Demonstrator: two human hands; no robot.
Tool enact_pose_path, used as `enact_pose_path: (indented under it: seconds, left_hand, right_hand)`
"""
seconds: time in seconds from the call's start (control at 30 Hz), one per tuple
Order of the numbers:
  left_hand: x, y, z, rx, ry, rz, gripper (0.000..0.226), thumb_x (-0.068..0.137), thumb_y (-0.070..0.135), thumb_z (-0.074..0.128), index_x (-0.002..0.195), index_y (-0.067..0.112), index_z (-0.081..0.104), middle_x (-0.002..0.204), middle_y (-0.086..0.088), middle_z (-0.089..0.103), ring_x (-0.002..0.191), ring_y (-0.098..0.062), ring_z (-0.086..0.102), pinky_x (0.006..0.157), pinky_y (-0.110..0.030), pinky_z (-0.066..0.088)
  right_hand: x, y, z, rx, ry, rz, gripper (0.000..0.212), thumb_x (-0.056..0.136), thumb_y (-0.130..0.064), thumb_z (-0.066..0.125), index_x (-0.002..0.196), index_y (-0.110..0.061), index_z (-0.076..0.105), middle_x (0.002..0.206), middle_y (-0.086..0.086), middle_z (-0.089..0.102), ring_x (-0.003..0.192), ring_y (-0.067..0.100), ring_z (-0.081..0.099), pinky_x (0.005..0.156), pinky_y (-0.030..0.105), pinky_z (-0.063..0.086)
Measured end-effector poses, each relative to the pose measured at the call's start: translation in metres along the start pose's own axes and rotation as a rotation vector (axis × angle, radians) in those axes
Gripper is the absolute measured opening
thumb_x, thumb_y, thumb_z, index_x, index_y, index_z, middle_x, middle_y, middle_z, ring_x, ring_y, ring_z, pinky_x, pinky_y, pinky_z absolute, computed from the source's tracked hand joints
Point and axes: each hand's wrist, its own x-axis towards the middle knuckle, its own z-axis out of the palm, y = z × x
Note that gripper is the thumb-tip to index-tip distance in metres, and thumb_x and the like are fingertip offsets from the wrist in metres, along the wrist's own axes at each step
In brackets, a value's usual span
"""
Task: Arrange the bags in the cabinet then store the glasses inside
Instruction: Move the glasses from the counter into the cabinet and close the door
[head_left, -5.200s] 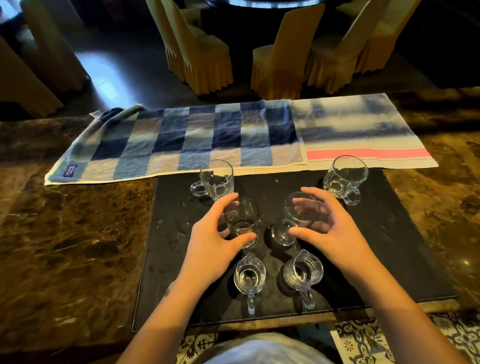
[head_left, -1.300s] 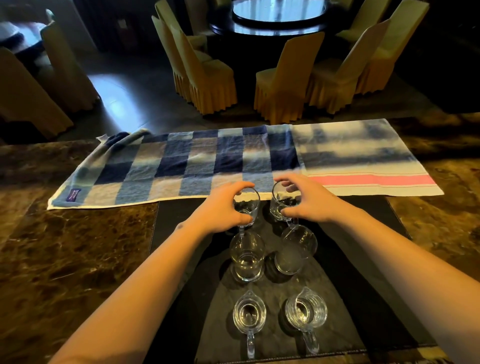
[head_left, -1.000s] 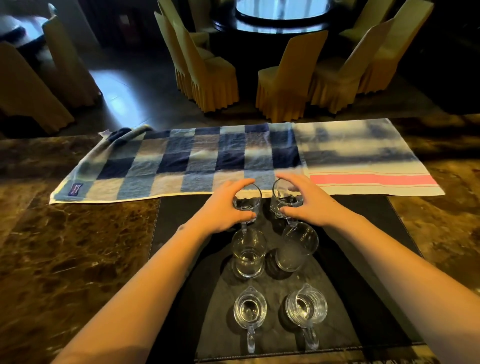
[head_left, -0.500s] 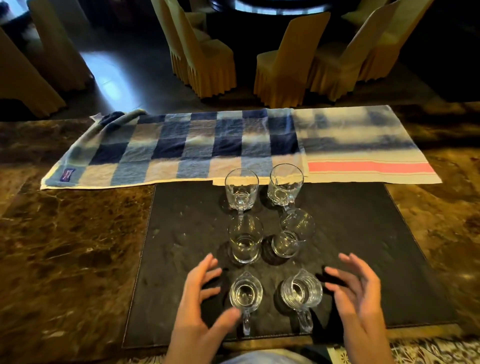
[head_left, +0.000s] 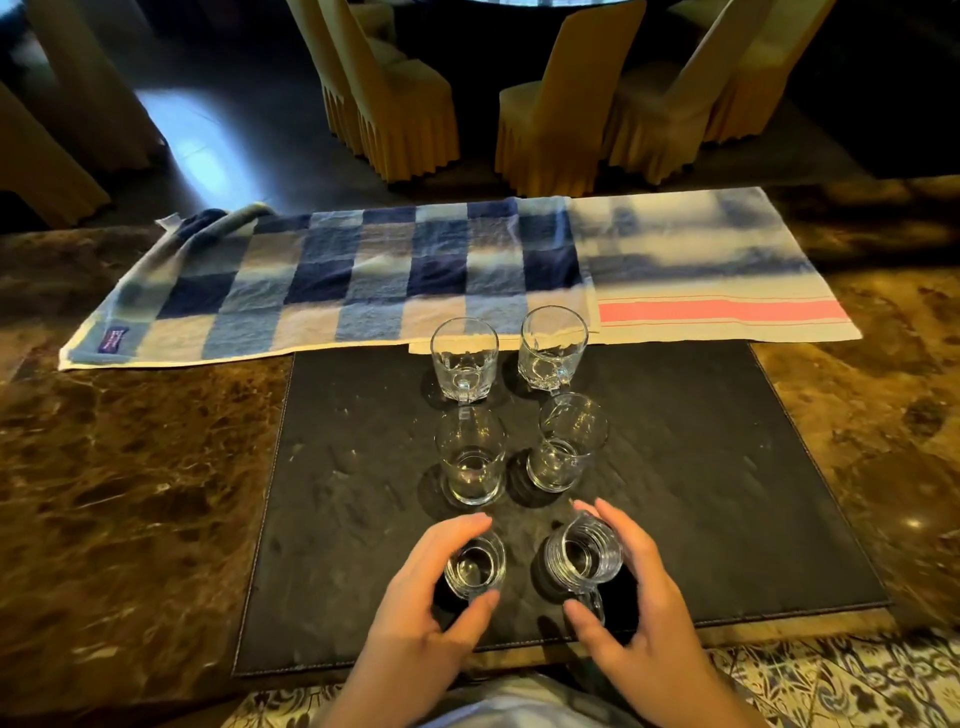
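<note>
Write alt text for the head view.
The left hand and right hand curl around the nearest two of six clear glasses, set in pairs on a black mat, with checked towels behind.

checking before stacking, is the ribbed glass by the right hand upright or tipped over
Upright. The ribbed glass stands on the black mat, its open mouth facing up, with the right hand curled around it.
</note>
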Motion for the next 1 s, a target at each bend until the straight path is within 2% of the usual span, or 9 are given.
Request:
enact_pose_path:
  seconds: [0.13, 0.33, 0.4, 0.47, 0.53, 0.63, 0.7, 0.83, 1.0]
  left_hand:
    - [-0.002, -0.002, 0.0, -0.134, 0.033, -0.068, 0.07, 0.075, 0.018, 0.082, 0.134, 0.046, 0.058, 0.135, 0.014, 0.065, 0.128, -0.007, 0.06, 0.105, -0.016, 0.044]
    - [0.004, -0.003, -0.01, -0.23, -0.055, -0.246, 0.074, 0.065, 0.034, 0.092, 0.131, 0.049, 0.06, 0.137, 0.012, 0.065, 0.131, -0.011, 0.058, 0.113, -0.04, 0.044]
    - [0.007, 0.001, -0.012, -0.223, -0.076, -0.281, 0.075, 0.063, 0.041, 0.093, 0.13, 0.049, 0.061, 0.137, 0.012, 0.065, 0.131, -0.01, 0.058, 0.113, -0.042, 0.043]
    - [0.008, 0.004, -0.011, -0.215, -0.087, -0.298, 0.073, 0.067, 0.038, 0.091, 0.132, 0.049, 0.06, 0.137, 0.013, 0.065, 0.131, -0.01, 0.058, 0.114, -0.043, 0.041]
    - [0.005, 0.004, -0.009, -0.201, -0.08, -0.298, 0.071, 0.07, 0.035, 0.089, 0.133, 0.05, 0.059, 0.136, 0.014, 0.065, 0.131, -0.009, 0.058, 0.113, -0.041, 0.041]
    - [-0.002, 0.008, -0.003, -0.167, -0.014, -0.249, 0.07, 0.07, 0.035, 0.088, 0.131, 0.054, 0.059, 0.132, 0.017, 0.067, 0.127, -0.006, 0.06, 0.11, -0.031, 0.046]
    - [-0.008, 0.01, 0.004, -0.118, 0.04, -0.189, 0.07, 0.071, 0.029, 0.089, 0.131, 0.052, 0.06, 0.131, 0.016, 0.068, 0.126, -0.005, 0.061, 0.107, -0.024, 0.047]
    - [-0.02, 0.013, 0.009, -0.217, 0.099, -0.151, 0.072, 0.076, 0.008, 0.089, 0.131, 0.047, 0.063, 0.134, 0.012, 0.067, 0.126, -0.009, 0.062, 0.102, -0.023, 0.051]
    - [-0.047, 0.012, -0.001, -0.338, 0.131, -0.115, 0.068, 0.074, 0.025, 0.09, 0.132, 0.047, 0.063, 0.135, 0.012, 0.067, 0.123, -0.013, 0.064, 0.096, -0.026, 0.055]
  right_hand:
    - [0.012, 0.004, -0.011, 0.029, -0.079, -0.002, 0.082, 0.085, -0.036, 0.075, 0.154, -0.029, 0.033, 0.148, -0.01, 0.052, 0.135, 0.015, 0.052, 0.107, 0.035, 0.043]
    - [0.028, 0.008, -0.024, 0.076, -0.197, 0.011, 0.072, 0.084, -0.04, 0.078, 0.147, -0.034, 0.044, 0.141, -0.01, 0.058, 0.126, 0.017, 0.059, 0.096, 0.042, 0.054]
    - [0.029, 0.009, -0.024, 0.116, -0.211, 0.012, 0.068, 0.084, -0.037, 0.079, 0.145, -0.038, 0.047, 0.141, -0.01, 0.059, 0.125, 0.019, 0.06, 0.092, 0.045, 0.054]
    - [0.029, 0.009, -0.022, 0.146, -0.211, -0.005, 0.064, 0.085, -0.034, 0.077, 0.143, -0.041, 0.05, 0.142, -0.009, 0.058, 0.124, 0.021, 0.06, 0.087, 0.049, 0.055]
    - [0.028, 0.009, -0.019, 0.152, -0.203, -0.015, 0.062, 0.085, -0.033, 0.075, 0.141, -0.043, 0.051, 0.142, -0.009, 0.057, 0.128, 0.019, 0.058, 0.093, 0.048, 0.055]
    - [0.028, 0.004, -0.018, 0.197, -0.202, -0.006, 0.064, 0.084, -0.026, 0.076, 0.139, -0.047, 0.051, 0.142, -0.013, 0.058, 0.132, 0.012, 0.055, 0.106, 0.034, 0.048]
    - [0.027, 0.002, -0.019, 0.226, -0.203, 0.01, 0.065, 0.086, -0.019, 0.078, 0.141, -0.042, 0.051, 0.141, -0.014, 0.059, 0.132, 0.008, 0.055, 0.107, 0.022, 0.043]
    - [0.011, -0.01, -0.011, 0.238, -0.109, 0.035, 0.064, 0.079, -0.027, 0.078, 0.137, -0.039, 0.055, 0.135, -0.019, 0.062, 0.127, 0.005, 0.058, 0.107, 0.026, 0.046]
    - [-0.024, -0.024, 0.011, 0.318, 0.069, 0.036, 0.062, 0.077, -0.025, 0.08, 0.132, -0.043, 0.059, 0.133, -0.01, 0.065, 0.121, 0.013, 0.063, 0.097, 0.027, 0.053]
